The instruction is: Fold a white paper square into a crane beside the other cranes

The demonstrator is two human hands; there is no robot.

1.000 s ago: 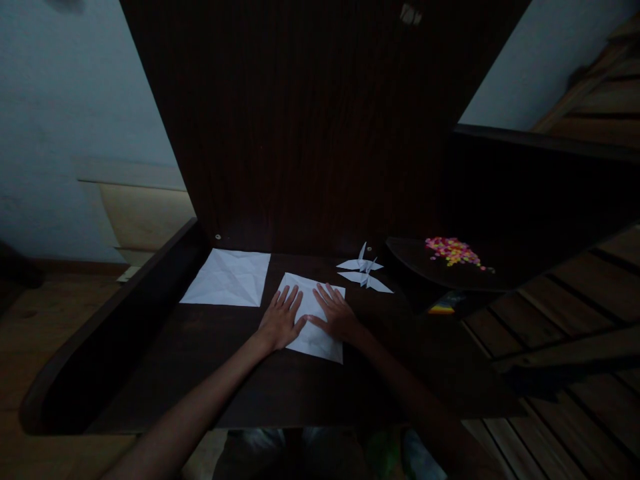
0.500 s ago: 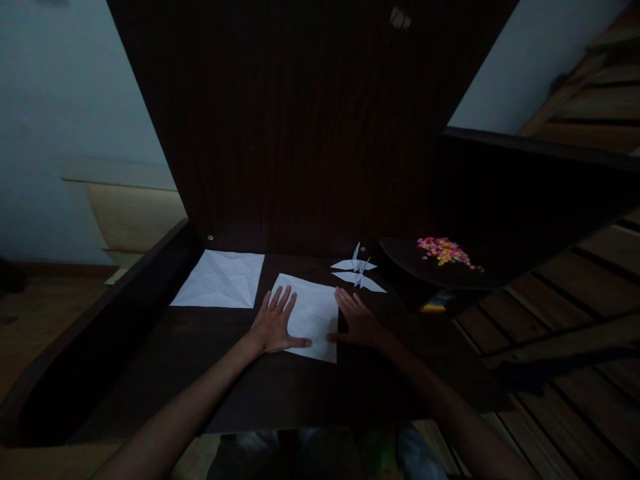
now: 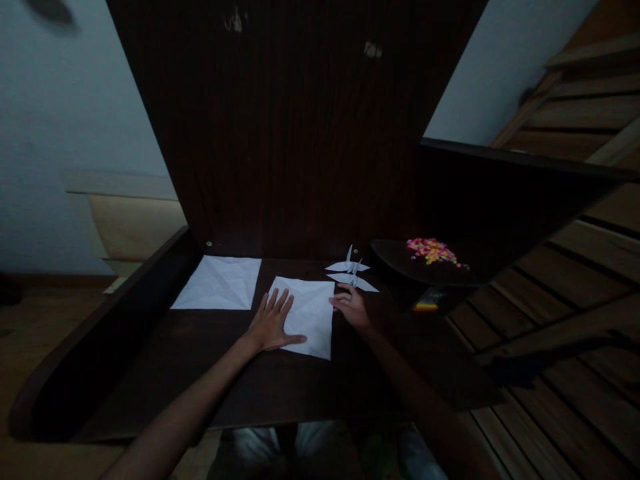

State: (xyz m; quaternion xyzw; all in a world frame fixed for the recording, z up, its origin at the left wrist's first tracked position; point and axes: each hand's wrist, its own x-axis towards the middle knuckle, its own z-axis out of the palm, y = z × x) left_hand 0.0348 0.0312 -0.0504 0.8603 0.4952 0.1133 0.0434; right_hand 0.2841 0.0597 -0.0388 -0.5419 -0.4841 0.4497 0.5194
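A creased white sheet of paper (image 3: 313,317) lies flat on the dark tabletop in front of me. My left hand (image 3: 273,323) is spread over its left part, fingers apart and palm down, pressing on it. At the upper right edge of that sheet, my right hand (image 3: 351,307) has curled fingers and its thumb at the paper's border, apparently pinching it. Just beyond the right hand stand two folded white paper cranes (image 3: 353,273), one behind the other. Farther left lies a second creased white sheet of paper (image 3: 220,283).
A pile of small pink, yellow and orange pieces (image 3: 433,251) rests on a rounded dark shelf (image 3: 400,263) at right. Below it is a rainbow-coloured item (image 3: 426,303). A raised dark side board (image 3: 100,333) borders the left, and a tall dark panel (image 3: 290,147) rises behind.
My right hand has gone from lying flat with fingers stretched to curled at the sheet's upper right edge. The left hand stays spread on the paper. The view has shifted slightly.
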